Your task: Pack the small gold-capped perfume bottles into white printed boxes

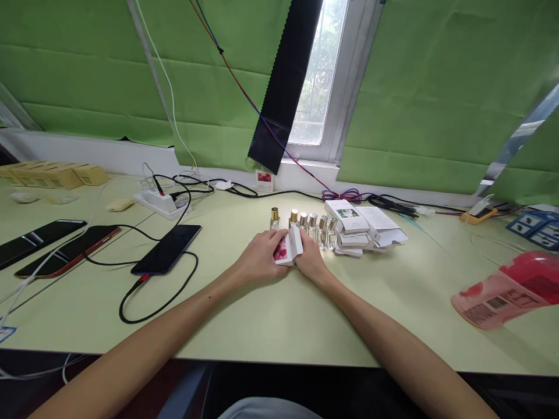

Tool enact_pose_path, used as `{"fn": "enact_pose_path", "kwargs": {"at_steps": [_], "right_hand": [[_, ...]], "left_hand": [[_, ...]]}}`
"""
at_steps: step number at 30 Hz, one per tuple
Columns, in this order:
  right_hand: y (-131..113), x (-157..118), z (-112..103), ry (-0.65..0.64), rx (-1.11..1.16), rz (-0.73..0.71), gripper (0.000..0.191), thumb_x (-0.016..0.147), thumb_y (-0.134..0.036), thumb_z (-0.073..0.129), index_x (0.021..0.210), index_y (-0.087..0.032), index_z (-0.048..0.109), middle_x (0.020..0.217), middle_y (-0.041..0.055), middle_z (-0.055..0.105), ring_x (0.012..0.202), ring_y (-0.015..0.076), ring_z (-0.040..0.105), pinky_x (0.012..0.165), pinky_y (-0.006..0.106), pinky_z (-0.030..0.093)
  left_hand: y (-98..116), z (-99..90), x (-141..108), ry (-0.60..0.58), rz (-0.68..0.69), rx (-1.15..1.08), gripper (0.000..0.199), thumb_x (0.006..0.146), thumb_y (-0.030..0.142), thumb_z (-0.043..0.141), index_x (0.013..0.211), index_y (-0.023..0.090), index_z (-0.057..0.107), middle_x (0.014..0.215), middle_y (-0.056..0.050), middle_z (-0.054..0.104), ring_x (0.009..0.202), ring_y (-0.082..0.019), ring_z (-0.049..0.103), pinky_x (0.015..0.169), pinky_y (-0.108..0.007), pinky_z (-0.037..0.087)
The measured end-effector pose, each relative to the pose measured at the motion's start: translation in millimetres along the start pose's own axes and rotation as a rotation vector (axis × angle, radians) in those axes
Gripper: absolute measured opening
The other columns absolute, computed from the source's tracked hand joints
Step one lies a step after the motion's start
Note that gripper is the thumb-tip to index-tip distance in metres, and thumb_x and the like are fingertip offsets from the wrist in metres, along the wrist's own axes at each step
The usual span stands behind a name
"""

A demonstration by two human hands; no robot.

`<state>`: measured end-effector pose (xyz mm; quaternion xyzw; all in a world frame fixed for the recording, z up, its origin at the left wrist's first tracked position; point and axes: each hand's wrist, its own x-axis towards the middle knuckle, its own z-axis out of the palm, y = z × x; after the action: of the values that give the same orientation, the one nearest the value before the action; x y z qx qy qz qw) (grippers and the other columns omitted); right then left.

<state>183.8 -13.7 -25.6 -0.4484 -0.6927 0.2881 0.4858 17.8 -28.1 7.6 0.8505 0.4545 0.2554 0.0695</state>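
Note:
Low over the table, my left hand (261, 256) is closed around a small white carton (294, 243) with a pink-red flower picture. My right hand (311, 256) grips the same carton from its right side; some of its fingers are hidden behind it. Just beyond my left hand stands a small glass perfume bottle (274, 217) with a gold cap. Several similar bottles (322, 233) with gold or silvery caps stand upright in a row behind and right of my right hand. Beside them lies a stack of flattened-looking white cartons (348, 218).
Phones with cables, one a dark phone (166, 249), lie at left near a white power strip (161, 203). Yellow boxes (52, 174) stand far left. A red-and-pink container (502, 294) lies at right. Black cables (301, 194) run along the wall, near a yellow meter-like device (478, 215).

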Motion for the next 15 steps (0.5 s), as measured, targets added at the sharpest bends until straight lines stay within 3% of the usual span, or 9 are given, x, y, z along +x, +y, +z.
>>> {"fn": "enact_pose_path", "kwargs": {"at_steps": [15], "right_hand": [[1.2,0.0,0.0,0.000,-0.016,-0.007,0.013,0.071,-0.018,0.050,0.083,-0.024,0.050,0.072,-0.0016,0.060,0.064,0.0174,0.050,0.059,0.028,0.037]], "left_hand": [[0.9,-1.0,-0.4,-0.007,-0.004,0.000,0.067,0.069,0.041,0.075,0.131,0.023,0.054,0.112,-0.008,0.067,0.097,-0.027,0.064,0.085,-0.039,0.049]]}}
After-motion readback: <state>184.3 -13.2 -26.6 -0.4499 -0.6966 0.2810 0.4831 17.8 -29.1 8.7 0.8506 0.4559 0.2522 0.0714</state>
